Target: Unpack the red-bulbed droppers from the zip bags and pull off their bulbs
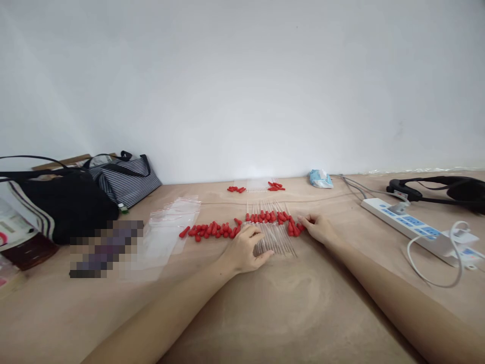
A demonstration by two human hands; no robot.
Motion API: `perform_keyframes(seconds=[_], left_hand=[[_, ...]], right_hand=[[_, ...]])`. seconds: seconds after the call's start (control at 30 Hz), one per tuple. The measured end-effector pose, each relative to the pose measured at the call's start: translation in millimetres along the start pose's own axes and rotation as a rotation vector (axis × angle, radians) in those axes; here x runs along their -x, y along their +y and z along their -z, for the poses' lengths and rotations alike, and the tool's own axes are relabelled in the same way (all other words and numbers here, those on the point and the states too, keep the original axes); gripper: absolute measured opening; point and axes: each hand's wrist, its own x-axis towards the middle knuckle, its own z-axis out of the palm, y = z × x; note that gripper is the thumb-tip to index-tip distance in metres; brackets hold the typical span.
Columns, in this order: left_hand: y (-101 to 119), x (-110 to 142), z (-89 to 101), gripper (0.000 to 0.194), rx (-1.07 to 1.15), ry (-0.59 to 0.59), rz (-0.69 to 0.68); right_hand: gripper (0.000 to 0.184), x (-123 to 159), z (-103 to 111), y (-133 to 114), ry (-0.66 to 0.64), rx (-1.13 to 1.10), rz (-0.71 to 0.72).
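Observation:
Clear thin glass pipette tubes [278,241] lie side by side in a row before me. My left hand [245,251] rests over their left end, thumb and fingers apart, covering part of the row. Beyond them, red rubber bulbs [268,216] sit in a line, with more glass tubes [280,206] pointing away behind. Loose red bulbs [212,230] spread out left of my left hand. At the right end of the line, the fingers of my right hand [317,227] are bent together at a red bulb [300,227]; their grip is small in the picture.
Clear zip bags [166,232] lie to the left, beside a blurred-out dark object [108,250]. Bags [129,177] stand behind. At the wall are more red bulbs [237,189] and a blue-white packet [320,179]. A corded power strip [413,227] and black headset [435,192] occupy the right.

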Motion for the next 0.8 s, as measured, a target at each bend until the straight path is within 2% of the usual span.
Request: perform_keyframes(seconds=[0.1, 0.3, 0.57, 0.8], left_hand=[[-2, 11, 14.6, 0.032, -0.005, 0.014, 0.004], [-13, 39, 40.0, 0.022, 0.0, -0.01, 0.078], [-17, 43, 39.6, 0.013, -0.009, -0.039, 0.09], [-17, 43, 39.5, 0.012, -0.012, -0.048, 0.095]], right_hand=[[0.036, -4, 0, 0, -0.016, -0.012, -0.039], [0.03, -17, -5, -10, -0.077, 0.002, -0.112], [0.034, -29, -18, -17, -0.107, 0.078, -0.164], [0.034, -26, -13, -23, -0.136, 0.109, -0.186]])
